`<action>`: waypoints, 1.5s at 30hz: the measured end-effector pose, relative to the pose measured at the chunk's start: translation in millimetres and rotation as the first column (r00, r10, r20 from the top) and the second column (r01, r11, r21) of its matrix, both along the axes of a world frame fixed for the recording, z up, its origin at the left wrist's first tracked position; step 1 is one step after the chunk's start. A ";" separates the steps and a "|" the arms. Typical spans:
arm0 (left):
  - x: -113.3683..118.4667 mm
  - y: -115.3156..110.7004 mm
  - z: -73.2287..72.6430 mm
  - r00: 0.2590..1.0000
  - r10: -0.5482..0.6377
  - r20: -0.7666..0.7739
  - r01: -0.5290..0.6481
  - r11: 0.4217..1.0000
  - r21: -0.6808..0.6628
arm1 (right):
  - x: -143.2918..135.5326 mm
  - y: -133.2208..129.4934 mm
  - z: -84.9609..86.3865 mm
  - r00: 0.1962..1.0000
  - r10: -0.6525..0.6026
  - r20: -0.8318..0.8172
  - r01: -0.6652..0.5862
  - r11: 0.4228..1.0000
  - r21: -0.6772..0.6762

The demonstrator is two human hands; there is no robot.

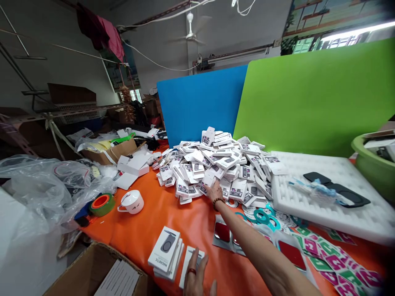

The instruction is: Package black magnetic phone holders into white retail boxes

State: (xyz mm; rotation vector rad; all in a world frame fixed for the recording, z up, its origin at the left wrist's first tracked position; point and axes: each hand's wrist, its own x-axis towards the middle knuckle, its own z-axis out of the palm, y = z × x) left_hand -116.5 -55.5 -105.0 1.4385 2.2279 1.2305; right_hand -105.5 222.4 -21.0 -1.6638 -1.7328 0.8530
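A large heap of small white printed boxes (228,160) lies on the orange table cover (151,209). My right hand (215,192) reaches to the front of the heap, its fingers at a white box; whether they grip it is hard to make out. Near the front edge, my left hand (197,275) rests with spread fingers on or over a white box (186,263). Just left of it stands a short stack of white boxes (165,248), the top one showing a black round device.
A cardboard carton (83,271) stands front left. Beyond are tape rolls (102,204), a white mug (132,202) and plastic bags (40,189). White foam (324,222), teal rings (262,216), red pads (291,253), colourful cards (339,261) and a green tub (373,164) lie right.
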 end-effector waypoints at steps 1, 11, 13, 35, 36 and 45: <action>2.2 1.4 8.0 0.999 0.002 0.034 -0.003 1.000 0.021 | 5.6 -7.7 4.4 1.000 0.030 -0.006 -0.029 0.999 0.027; 23.6 17.5 74.0 0.787 -0.044 0.616 0.058 0.998 -0.002 | 104.2 -198.9 13.8 0.789 0.612 -0.055 -0.584 0.775 0.241; 26.2 16.6 73.0 0.738 -0.008 0.675 0.008 1.000 0.003 | 120.1 -209.2 21.3 0.680 0.729 -0.083 -0.700 0.678 0.225; 26.0 -24.8 68.2 -0.158 0.092 0.983 0.010 0.996 -0.092 | 110.5 -34.1 -25.2 0.725 0.684 0.079 -0.683 0.729 -0.044; 26.6 -24.2 69.1 -0.173 0.086 0.981 0.008 0.996 -0.086 | 111.0 -35.6 -23.1 0.724 0.688 0.047 -0.686 0.726 -0.045; 29.1 -19.3 56.3 -0.261 0.023 0.965 0.032 0.999 -0.015 | 116.2 -53.4 -5.3 0.721 0.676 -0.154 -0.688 0.724 -0.041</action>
